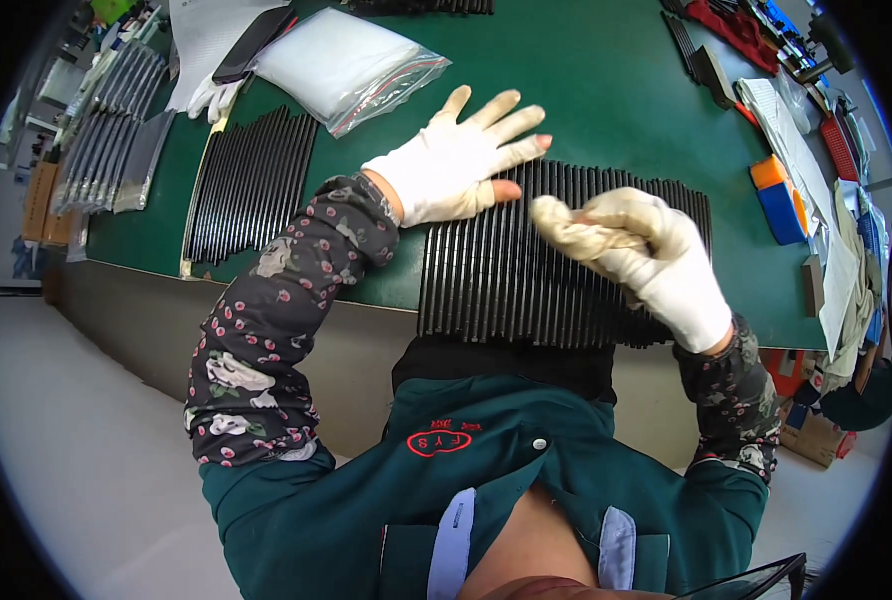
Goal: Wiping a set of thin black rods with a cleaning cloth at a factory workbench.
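A wide row of slim black rods [491, 285] lies side by side at the table's near edge, in front of my body. My left hand [456, 165], in a white glove with some bare fingertips, is spread open at the row's far left corner. Its thumb reaches over the rod ends, and no object shows in it. Over the right half of the row is my gloved right hand [646, 245], its fingers curled together in a pinch. Whatever they may hold is hidden.
Another group of black rods [251, 185] lies to the left on the green table [526, 60]. Behind it sit a clear zip bag [341, 65], a dark case [254, 45] and a white glove [213, 98]. An orange and blue block [781, 200] stands at right, near papers and cloths.
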The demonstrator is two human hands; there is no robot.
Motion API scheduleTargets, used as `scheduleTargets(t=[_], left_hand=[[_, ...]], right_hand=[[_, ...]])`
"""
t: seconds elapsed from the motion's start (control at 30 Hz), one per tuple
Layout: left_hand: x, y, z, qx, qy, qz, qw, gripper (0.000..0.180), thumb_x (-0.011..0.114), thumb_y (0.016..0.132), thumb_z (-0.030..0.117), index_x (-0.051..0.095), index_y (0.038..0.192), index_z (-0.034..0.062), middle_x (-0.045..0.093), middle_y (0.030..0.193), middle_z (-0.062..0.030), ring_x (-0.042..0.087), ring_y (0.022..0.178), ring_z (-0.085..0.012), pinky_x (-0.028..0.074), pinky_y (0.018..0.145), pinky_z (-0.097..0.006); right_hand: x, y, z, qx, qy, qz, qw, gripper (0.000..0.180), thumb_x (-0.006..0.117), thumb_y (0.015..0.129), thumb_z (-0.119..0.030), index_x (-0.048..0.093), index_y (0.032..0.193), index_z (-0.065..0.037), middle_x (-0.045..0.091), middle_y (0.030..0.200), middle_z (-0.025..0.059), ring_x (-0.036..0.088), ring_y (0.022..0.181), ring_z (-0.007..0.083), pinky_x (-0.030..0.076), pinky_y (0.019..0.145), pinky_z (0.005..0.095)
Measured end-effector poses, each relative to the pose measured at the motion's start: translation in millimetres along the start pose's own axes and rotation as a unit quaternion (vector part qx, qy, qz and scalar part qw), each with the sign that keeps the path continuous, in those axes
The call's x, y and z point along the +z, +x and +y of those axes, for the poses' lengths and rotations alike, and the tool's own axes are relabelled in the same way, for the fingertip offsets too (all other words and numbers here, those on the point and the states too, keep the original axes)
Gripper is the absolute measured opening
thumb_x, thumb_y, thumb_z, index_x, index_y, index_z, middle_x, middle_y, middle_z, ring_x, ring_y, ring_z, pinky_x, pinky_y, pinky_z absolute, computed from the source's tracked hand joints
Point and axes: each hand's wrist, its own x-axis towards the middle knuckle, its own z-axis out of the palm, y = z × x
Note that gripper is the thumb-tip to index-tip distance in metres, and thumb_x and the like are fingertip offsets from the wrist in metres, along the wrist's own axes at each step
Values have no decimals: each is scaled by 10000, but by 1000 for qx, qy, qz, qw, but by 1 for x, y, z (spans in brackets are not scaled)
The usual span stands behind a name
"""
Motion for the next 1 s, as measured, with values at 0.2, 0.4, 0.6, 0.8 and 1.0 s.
scheduleTargets(t=[0.2, 0.4, 0.6, 0.8, 1.0], left_hand=[[2, -1, -5, -27, 36, -54, 998, 650, 564, 912, 424, 355, 1481, 188, 318, 1548, -81, 269, 1445, -311, 218, 1148, -565], [8, 1, 0, -46, -16, -30, 998, 566, 530, 948, 382, 376, 1467, 218, 330, 1546, -39, 257, 1451, -288, 213, 1151, -573], [10, -2, -2, -39, 1, -26, 999, 578, 547, 938, 394, 384, 1463, 215, 334, 1543, -39, 261, 1449, -288, 217, 1150, -576], [13, 2, -3, -52, -29, -21, 998, 575, 556, 935, 391, 394, 1455, 208, 338, 1542, -40, 273, 1442, -293, 226, 1146, -578], [14, 1, -3, -46, -19, -9, 999, 573, 544, 936, 419, 406, 1449, 204, 340, 1541, -44, 279, 1440, -295, 233, 1143, -580]], right_hand=[[68, 49, 26, -231, -132, 44, 963, 206, 678, 773, -29, 666, 978, -46, 644, 977, 98, 616, 935, 303, 507, 831, 393], [86, 4, 2, -286, 3, -261, 922, 52, 588, 730, -32, 578, 780, -46, 629, 897, 83, 603, 833, 276, 522, 742, 351], [98, 54, 13, -297, -23, -100, 949, 202, 604, 735, 10, 663, 920, -47, 658, 969, 121, 624, 906, 302, 514, 795, 374], [99, 28, -2, -310, 29, -157, 937, 203, 630, 719, -16, 671, 912, -65, 651, 922, 101, 621, 886, 294, 520, 766, 360], [113, 26, 4, -265, 38, -212, 940, 120, 608, 695, -9, 627, 810, -37, 652, 875, 106, 614, 817, 311, 518, 753, 372]])
